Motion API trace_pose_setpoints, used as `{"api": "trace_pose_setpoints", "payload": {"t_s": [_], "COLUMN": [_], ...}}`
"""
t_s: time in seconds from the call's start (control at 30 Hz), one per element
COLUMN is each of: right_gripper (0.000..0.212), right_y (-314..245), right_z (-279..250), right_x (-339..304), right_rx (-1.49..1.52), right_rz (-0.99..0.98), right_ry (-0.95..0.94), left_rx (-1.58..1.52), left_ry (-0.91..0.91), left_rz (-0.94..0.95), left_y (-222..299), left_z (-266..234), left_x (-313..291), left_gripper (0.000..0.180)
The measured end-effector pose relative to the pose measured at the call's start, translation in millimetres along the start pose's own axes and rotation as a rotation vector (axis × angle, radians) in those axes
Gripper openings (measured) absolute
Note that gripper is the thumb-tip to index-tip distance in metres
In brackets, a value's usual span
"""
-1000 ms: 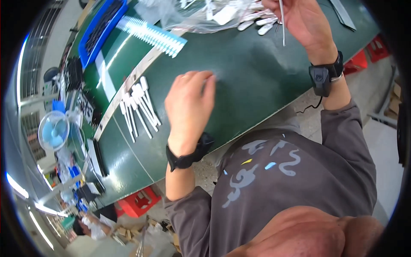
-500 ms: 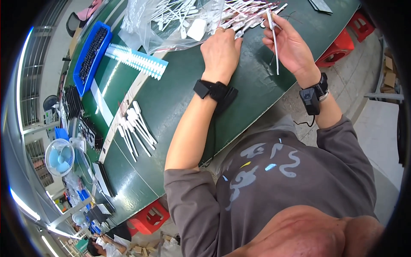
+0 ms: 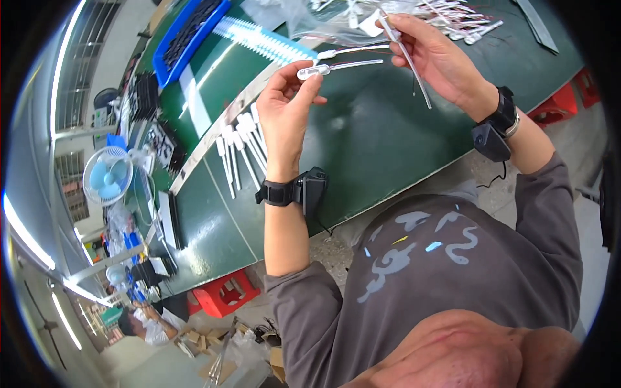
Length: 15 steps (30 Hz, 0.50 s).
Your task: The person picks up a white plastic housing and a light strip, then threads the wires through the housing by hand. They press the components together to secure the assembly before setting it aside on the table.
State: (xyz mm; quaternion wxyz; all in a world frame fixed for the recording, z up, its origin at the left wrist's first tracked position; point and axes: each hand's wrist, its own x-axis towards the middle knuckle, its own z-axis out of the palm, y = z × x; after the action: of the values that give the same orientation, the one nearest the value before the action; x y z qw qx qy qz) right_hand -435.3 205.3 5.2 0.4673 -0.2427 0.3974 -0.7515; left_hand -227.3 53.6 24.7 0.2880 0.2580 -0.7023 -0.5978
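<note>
My left hand (image 3: 284,110) pinches a white wired stick with a rounded oval head (image 3: 313,72) between thumb and fingertips, its thin stem pointing right. Just beyond it is a second white wired stick (image 3: 328,54); whether the hand touches that one I cannot tell. Higher up on the right, my right hand (image 3: 443,61) grips a slim white stick (image 3: 414,69) near its upper end, the stem slanting down over the green table (image 3: 362,155). Left of my left wrist, several white sticks with wide heads (image 3: 242,139) lie side by side.
A loose pile of white sticks with red wires (image 3: 453,19) and a clear plastic bag (image 3: 310,22) are at the far side. A blue tray (image 3: 160,64) of dark parts stands far left, beside a light-blue strip with white pieces (image 3: 265,44). Red stools (image 3: 226,294) stand below the table edge.
My left hand has come away from the pile, moving left and nearer, now with a white wired stick in its fingertips. My right hand keeps its stick. The view has shifted.
</note>
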Motion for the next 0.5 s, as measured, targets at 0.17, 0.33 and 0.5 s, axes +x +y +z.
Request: {"api": "trace_pose_setpoints", "payload": {"t_s": [0.17, 0.33, 0.5], "right_gripper": [0.022, 0.020, 0.020], "right_y": [2, 8, -25], "right_z": [45, 21, 20], "right_x": [24, 62, 36], "right_rx": [0.026, 0.481, 0.141], "right_rz": [0.124, -0.075, 0.020], "right_ry": [-0.037, -0.647, -0.050], "left_rx": [-0.208, -0.204, -0.064], "left_ry": [0.077, -0.098, -0.153], "left_rz": [-0.029, -0.292, -0.407], "left_y": [-5, -12, -38], "left_z": [-29, -43, -20], "left_x": [-6, -4, 2], "left_gripper": [0.027, 0.025, 0.021]}}
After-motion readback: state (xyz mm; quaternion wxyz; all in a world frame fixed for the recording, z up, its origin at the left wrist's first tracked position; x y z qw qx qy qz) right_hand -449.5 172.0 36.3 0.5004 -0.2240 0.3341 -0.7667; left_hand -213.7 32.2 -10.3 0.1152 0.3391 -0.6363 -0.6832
